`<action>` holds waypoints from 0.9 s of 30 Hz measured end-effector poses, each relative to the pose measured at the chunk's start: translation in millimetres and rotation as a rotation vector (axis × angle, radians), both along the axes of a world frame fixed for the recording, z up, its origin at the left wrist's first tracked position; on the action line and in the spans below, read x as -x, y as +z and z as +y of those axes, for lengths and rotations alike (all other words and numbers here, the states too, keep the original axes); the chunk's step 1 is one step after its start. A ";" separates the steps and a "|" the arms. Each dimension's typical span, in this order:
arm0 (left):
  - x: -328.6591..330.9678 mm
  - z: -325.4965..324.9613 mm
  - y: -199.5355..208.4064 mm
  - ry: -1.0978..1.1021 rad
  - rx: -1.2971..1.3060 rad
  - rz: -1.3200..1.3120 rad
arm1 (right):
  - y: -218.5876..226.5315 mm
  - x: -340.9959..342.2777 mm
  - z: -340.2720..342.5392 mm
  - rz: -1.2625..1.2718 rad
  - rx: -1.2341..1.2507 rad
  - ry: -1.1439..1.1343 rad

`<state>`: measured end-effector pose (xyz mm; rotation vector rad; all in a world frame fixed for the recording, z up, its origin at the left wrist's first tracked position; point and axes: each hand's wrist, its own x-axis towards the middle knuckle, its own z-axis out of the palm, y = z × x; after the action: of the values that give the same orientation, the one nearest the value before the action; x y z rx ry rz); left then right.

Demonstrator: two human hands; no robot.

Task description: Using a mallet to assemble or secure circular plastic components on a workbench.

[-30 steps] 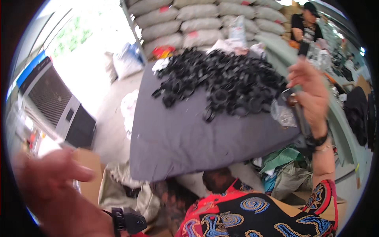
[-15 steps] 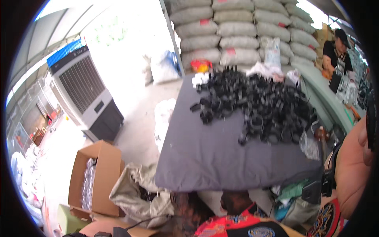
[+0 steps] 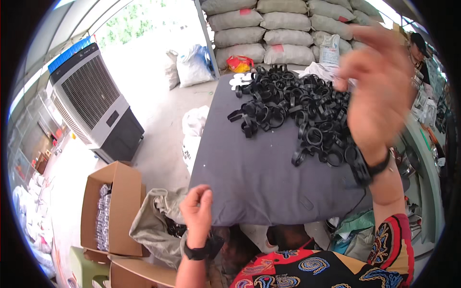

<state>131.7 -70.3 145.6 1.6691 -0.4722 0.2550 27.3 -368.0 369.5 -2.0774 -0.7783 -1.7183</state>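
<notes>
A pile of black plastic ring clamps [image 3: 314, 137] covers the far and right part of a table with a grey cloth [image 3: 249, 187]. My left hand [image 3: 196, 211] is at the table's near left edge, beside an open cloth sack [image 3: 151, 228] with dark pieces inside. Its fingers are curled closed and nothing shows in them. Raised over the right side of the pile, my right hand [image 3: 377, 91] is smeared by motion, so its grip is unclear. Both wrists wear dark bands. Several flat white pieces [image 3: 239, 81] lie at the pile's far left.
At the left stand a cardboard box [image 3: 132, 211] of shiny clear-wrapped goods, a green stool [image 3: 86, 264] and an air cooler [image 3: 91, 101]. Stacked sacks [image 3: 288, 38] wall the far side. Another person [image 3: 418, 53] is at a bench at the far right.
My left hand has come up into view beside the table edge. My right hand has swung from the right rim to above the pile. The view has shifted slightly.
</notes>
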 end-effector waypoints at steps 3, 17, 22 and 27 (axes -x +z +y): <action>-19.8 -8.4 -71.6 0.127 -0.205 0.027 | -28.1 -95.0 -11.0 0.380 -0.345 0.164; -18.0 -22.6 -65.2 0.178 -0.398 -0.072 | -161.4 -422.2 -139.5 0.958 -0.078 -0.646; -20.2 -21.5 -61.4 0.158 -0.450 -0.068 | -190.0 -461.4 -135.5 1.135 0.042 -0.800; -23.0 -20.9 -63.3 0.147 -0.475 -0.079 | -222.2 -480.1 -145.0 1.199 0.048 -0.905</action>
<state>154.7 -91.2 82.3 2.1680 -0.4958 0.3360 507.4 -513.1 147.2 -3.0597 0.5571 -0.3322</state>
